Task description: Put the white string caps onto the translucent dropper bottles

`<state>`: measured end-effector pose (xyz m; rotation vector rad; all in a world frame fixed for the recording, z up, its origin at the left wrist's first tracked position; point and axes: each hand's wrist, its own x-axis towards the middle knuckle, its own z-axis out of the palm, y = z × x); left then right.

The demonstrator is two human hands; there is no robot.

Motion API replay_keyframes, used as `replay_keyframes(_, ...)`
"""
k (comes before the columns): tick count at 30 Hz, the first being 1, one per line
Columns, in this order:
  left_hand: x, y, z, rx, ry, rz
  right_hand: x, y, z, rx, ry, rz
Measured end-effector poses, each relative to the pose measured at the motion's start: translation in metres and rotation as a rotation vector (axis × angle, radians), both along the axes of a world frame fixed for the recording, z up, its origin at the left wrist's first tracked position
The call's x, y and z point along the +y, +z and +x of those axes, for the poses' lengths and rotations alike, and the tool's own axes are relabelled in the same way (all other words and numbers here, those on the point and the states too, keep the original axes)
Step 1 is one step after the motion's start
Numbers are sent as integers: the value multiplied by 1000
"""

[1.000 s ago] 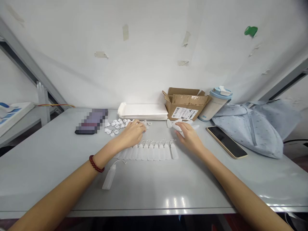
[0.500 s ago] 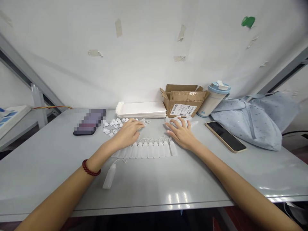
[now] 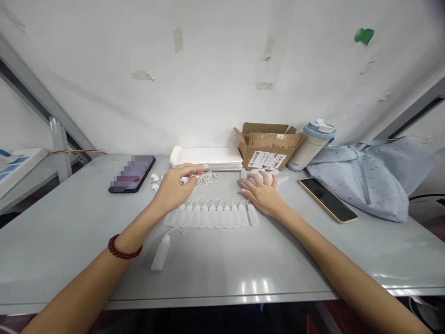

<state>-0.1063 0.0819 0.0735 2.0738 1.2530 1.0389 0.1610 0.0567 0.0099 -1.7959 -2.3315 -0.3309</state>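
Note:
My left hand (image 3: 177, 186) is above the white caps and the tangle of thin white straps (image 3: 207, 179). Its fingers curl forward, and at their tips shows a small white plastic piece (image 3: 206, 166), its exact form too small to make out. My right hand (image 3: 261, 192) lies with spread fingers against a group of translucent plastic bottles (image 3: 283, 179), partly covering them. Between the hands and nearer to me runs a row of small translucent squeeze bottles (image 3: 219, 216), lying flat with thin tubes or straps at their tops. One more such bottle (image 3: 161, 253) lies apart at the front left.
At the back are a stack of white boxes (image 3: 219, 157), an open cardboard box (image 3: 269, 150) and a tumbler (image 3: 309, 146). A dark phone (image 3: 134, 174) lies left. Another phone (image 3: 327, 200) and a light blue fabric bag (image 3: 365, 178) lie right. The table's front edge (image 3: 222, 301) is near me.
My left hand has lifted and drawn back to the left, uncovering the strap tangle; a small white piece now shows at its fingertips. The right hand has hardly moved. The view has shifted slightly.

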Motion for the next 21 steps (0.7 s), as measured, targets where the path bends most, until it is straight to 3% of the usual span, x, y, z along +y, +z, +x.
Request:
replay_keyframes(12,0,-8,3,-63,-20,5,9,-2,-3,138,-49,61)
replay_keyframes(18,-5,-10,9,-121,-45,-66,-7,13,-5,520,-2,199)
replay_keyframes(21,-8,-8,11,-187,-74,-195,-24,21,-11,756,-6,148)
